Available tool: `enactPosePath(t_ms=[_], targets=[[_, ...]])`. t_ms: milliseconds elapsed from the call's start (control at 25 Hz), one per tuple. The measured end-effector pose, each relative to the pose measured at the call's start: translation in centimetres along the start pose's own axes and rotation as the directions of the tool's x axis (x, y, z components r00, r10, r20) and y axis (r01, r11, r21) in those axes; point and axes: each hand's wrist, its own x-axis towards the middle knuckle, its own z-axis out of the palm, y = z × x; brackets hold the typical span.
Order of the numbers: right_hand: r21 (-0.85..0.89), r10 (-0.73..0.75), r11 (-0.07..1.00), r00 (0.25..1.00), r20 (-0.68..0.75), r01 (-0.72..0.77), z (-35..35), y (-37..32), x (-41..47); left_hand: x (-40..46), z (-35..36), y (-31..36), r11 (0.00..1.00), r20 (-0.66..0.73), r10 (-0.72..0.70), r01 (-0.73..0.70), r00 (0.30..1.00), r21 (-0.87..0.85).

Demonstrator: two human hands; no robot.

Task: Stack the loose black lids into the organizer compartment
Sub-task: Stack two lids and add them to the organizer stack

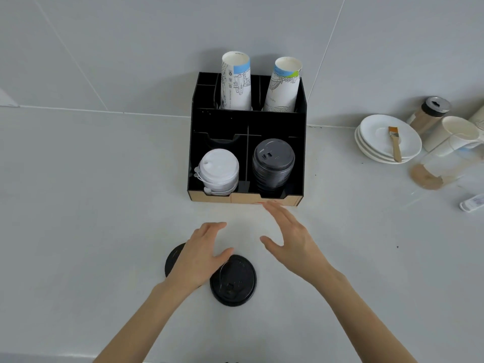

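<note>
- Loose black lids: two were on the counter (104, 205). One lid (233, 280) lay in full view at 6 o'clock from the organizer (247, 121). The second lid (173, 258) sat at 9 o'clock from the first, mostly hidden under the left hand (200, 254).
- Target was the black lid stack (272, 163) in the organizer's front right compartment. White lids (218, 169) filled the front left one, at 9 o'clock from the black stack.
- Left hand was spread, palm down, holding nothing. Thumb tip sat at the first lid's 12 o'clock edge; couldn't tell if it touched.
- Right hand (293, 239) was open too, fingers extended toward the organizer's front lip, empty, at 2 o'clock from the first lid.
- Judgement: pickup not yet made; both lids left to stack.
- Risks:
  - Lids lay flat on a smooth counter, so a poor edge pinch would likely skid one away instead of lifting it.
  - Black stack already stood high. A lid set off-centre wouldn't nest and could tilt or slide off.
  - White stack was one divider over, so a wrong-compartment drop was possible.
  - Paper cups (235, 82) stood tall at 12 o'clock in the back row. Overreaching could knock them.
</note>
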Motion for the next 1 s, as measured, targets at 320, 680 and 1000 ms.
enactPosePath(t_ms=[320, 680, 1000], targets=[[-0.010, 0.107, 0.994, 0.973, 0.203, -0.107, 4.0, 0.9, -4.6, -3.4, 2.3, -1.2, 0.988, 0.081, -0.071, 0.059, 0.994, 0.142], [0.004, 0.097, 0.995, 0.972, 0.215, -0.100, 6.2, 0.7, -6.7, -5.3, 4.0, -1.7, 0.955, 0.086, -0.052, 0.025, 0.995, 0.294], [0.050, 0.120, 0.991, 0.986, 0.114, -0.127, 6.5, 0.6, -6.8, -5.4, 4.3, -1.5, 0.975, 0.104, 0.010, -0.033, 0.994, 0.221]])
